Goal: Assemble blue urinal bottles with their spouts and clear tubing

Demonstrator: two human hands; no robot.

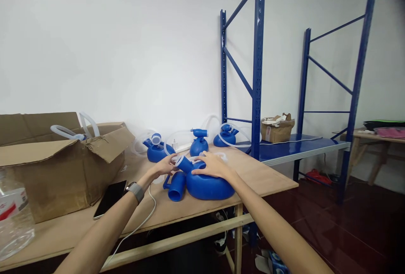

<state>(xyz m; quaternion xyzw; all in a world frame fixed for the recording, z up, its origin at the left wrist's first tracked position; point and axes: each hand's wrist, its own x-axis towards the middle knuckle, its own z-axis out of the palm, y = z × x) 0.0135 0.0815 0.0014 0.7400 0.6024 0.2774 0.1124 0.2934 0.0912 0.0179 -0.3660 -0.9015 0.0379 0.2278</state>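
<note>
A rounded blue plastic bottle (210, 187) lies near the table's front edge, its short neck slanting up to the left with a whitish ring (180, 161) at the mouth. My left hand (166, 166) has its fingers closed at that ring; the fingertips are partly hidden. Gripping the top of the bottle by its handle area is my right hand (211, 165), thumb against the near side. Just left of the bottle is a blue tubular piece (177, 186) with a side handle, its open end facing me. Neither hand touches it.
Further back stand similar blue bottles (199, 146) with clear hoses. At left are an open cardboard box (60, 181), a phone (110, 198) and a large clear plastic bottle (14, 219). A white cable (152, 210) hangs over the edge. Blue shelving (257, 75) rises at right.
</note>
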